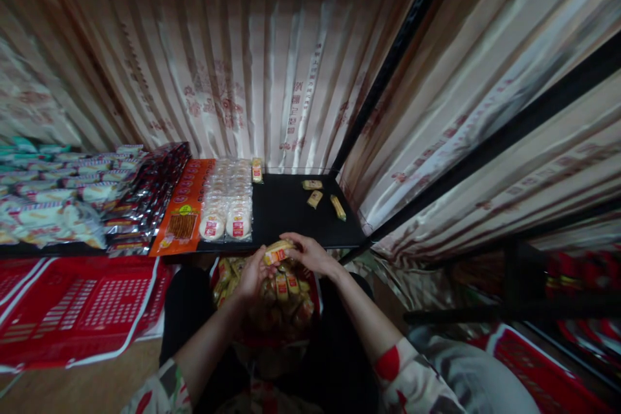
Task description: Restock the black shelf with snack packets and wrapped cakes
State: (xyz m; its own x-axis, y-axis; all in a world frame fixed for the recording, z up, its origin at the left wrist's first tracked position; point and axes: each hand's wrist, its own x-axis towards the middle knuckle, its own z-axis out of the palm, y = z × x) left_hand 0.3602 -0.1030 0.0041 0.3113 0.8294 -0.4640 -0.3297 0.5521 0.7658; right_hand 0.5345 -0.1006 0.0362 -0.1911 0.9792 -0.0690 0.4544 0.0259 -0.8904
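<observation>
My left hand (252,272) and my right hand (310,253) meet at the front edge of a black shelf (286,213), both closed on one small yellow wrapped snack pack (277,251). Under my hands, on my lap, sits a bag or basket (272,297) full of several similar yellow packs. Three more yellow packs (320,196) lie loose at the back right of the shelf.
Clear packs of round cakes (228,200) fill the shelf's left half, beside an orange pack (183,217), dark red packs (145,197) and white packs (53,200). Red crates (82,307) lie at the lower left. Draped plastic sheeting (272,58) hangs behind.
</observation>
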